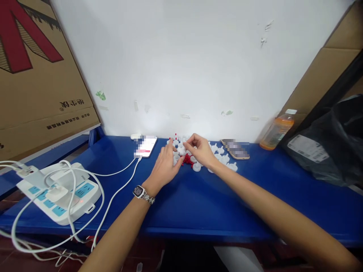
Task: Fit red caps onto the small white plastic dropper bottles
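My left hand [165, 163] lies at the left of a pile of small parts, its thumb and fingers apart. Between my hands sit white round caps with narrow spouts [180, 150] and a heap of tiny red pieces [187, 159]. My right hand [200, 150] is closed in a pinch above the pile; what its fingertips hold is too small to name. More white spouted caps [224, 159] are scattered to the right of that hand. Behind my left fingertips, a few spouts carry red tips [176, 136].
A charging phone [147, 146] lies left of the pile, another phone [237, 149] right of it. On the left is a power strip [61, 200] with looping white cables. An orange drink bottle [276, 131] and black plastic bag [331, 139] stand right. A white wall [181, 68] closes the back.
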Available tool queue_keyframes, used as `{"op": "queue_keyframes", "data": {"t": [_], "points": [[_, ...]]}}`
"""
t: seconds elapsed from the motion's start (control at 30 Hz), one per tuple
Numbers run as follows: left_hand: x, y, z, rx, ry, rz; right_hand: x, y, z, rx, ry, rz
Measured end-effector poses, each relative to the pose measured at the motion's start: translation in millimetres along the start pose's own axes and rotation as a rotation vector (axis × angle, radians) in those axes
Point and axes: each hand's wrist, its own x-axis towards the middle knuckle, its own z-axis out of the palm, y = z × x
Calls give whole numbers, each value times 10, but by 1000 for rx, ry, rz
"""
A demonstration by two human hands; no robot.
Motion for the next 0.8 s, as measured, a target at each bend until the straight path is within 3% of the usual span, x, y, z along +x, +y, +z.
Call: {"op": "queue_keyframes", "data": {"t": [0.13, 0.27, 0.43, 0.6, 0.8], "points": [[41, -164, -53, 56, 143, -106, 463, 156, -92, -328, -90, -25], [39, -153, -53, 79, 110, -158, 805, 278, 11, -612, -343, -59], [34, -88, -18, 86, 85, -136, 999, 253, 234, -849, -649, -90], [30, -98, -20, 77, 82, -157, 1043, 240, 318, -821, -608, -27], [16, -83, -16, 100, 57, -134, 971, 341, 204, -737, -578, 18]]}}
